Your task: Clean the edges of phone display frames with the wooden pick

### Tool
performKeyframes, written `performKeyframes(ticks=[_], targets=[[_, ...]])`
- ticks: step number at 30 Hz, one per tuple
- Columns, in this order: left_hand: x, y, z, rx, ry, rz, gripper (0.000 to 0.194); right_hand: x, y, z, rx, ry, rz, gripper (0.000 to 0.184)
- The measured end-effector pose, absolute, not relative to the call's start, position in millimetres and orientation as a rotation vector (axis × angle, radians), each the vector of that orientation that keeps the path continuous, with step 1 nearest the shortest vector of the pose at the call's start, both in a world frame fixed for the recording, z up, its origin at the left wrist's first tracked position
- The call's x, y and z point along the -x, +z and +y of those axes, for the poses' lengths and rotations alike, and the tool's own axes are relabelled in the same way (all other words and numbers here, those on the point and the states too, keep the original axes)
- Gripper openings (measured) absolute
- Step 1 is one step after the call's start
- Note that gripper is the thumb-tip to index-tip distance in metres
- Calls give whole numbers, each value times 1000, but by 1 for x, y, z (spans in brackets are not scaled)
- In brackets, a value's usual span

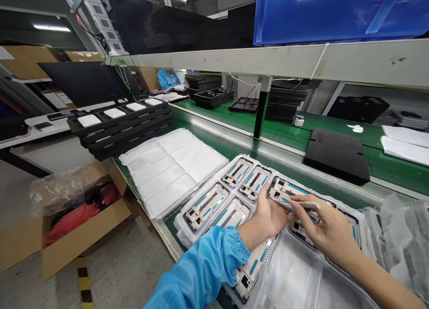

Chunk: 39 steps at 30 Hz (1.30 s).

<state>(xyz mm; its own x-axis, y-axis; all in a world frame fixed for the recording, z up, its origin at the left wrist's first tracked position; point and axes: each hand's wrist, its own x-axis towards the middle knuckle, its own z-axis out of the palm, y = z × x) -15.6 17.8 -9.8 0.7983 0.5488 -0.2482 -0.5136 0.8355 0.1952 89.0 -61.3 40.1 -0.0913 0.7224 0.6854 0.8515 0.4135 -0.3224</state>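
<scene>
A phone screen assembly, its back side up with a dark flex cable and blue strips, rests tilted in my left hand. The fingers of that hand curl under and around its near end. My right hand pinches thumb and index finger together at the assembly's near edge. A short pale piece shows between those fingers; whether it is a tool or a finger cover I cannot tell. Below both hands lies a clear plastic tray with several like assemblies in its pockets.
White covered trays lie left of the work. Black foam trays are stacked further left. A carton with red bags sits below. Crumpled clear trays stand right. A metal shelf beam crosses overhead, carrying a blue bin.
</scene>
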Motion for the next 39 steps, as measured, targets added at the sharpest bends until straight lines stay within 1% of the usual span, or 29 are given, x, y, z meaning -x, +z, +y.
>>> performKeyframes(ticks=[9,15,18,22,25,28,31,33,36,39], targets=[[13,-22,20,-118,582,322,61,-92,36,-61,1397,-174,-1890,8],[13,-18,20,-125,578,303,66,-94,36,-62,1384,-180,-1983,7],[15,-12,19,-100,550,314,69,-94,37,-63,1329,-218,-2127,14],[16,-7,19,-122,544,319,72,-92,39,-66,1235,-389,-2317,25],[16,-8,19,-148,565,289,71,-90,40,-67,1202,-434,-2360,28],[15,-13,19,-156,565,289,71,-92,38,-66,1252,-320,-2277,24],[14,-16,19,-150,575,308,69,-94,37,-62,1335,-200,-2074,13],[14,-15,19,-157,585,297,65,-94,38,-61,1364,-185,-1970,8],[15,-12,19,-150,588,313,60,-91,41,-63,1365,-194,-1921,8],[16,-10,18,-141,568,347,60,-93,40,-65,1420,-197,-1889,19]])
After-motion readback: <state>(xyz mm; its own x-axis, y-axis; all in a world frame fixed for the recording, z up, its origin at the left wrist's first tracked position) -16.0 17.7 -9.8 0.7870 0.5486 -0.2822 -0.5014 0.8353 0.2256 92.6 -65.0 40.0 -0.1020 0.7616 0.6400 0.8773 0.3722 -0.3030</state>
